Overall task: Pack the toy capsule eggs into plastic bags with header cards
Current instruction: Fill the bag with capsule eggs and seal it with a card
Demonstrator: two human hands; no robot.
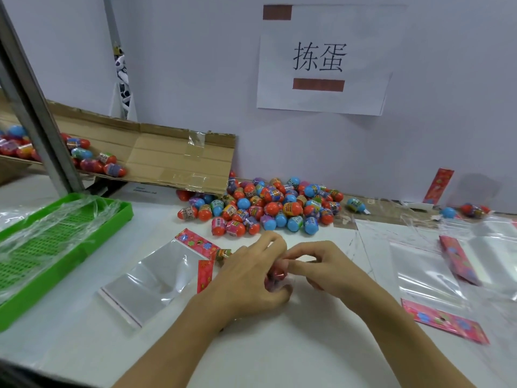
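- Lower left: green tray (123, 217), presumably for finished packs.
- Left of centre: empty bag (151, 278), header card (197, 242) attached, lying ready.
- Centre: left hand (251, 278) and right hand (327, 273) together, pinching a bagged egg (275, 275).
- Above: loose egg pile (268, 205), within reach.

Two hands, left (251, 275) and right (330, 270), meeting at centre. One big heap of eggs (263, 204) against the wall, far too many for an exact count. Another batch (92, 161) in one cardboard box (173, 161). One green tray (67, 247). At least four pink header cards (444, 320) visible. Several clear bags (151, 278), overlapping, number unclear. One paper sign (321, 65).
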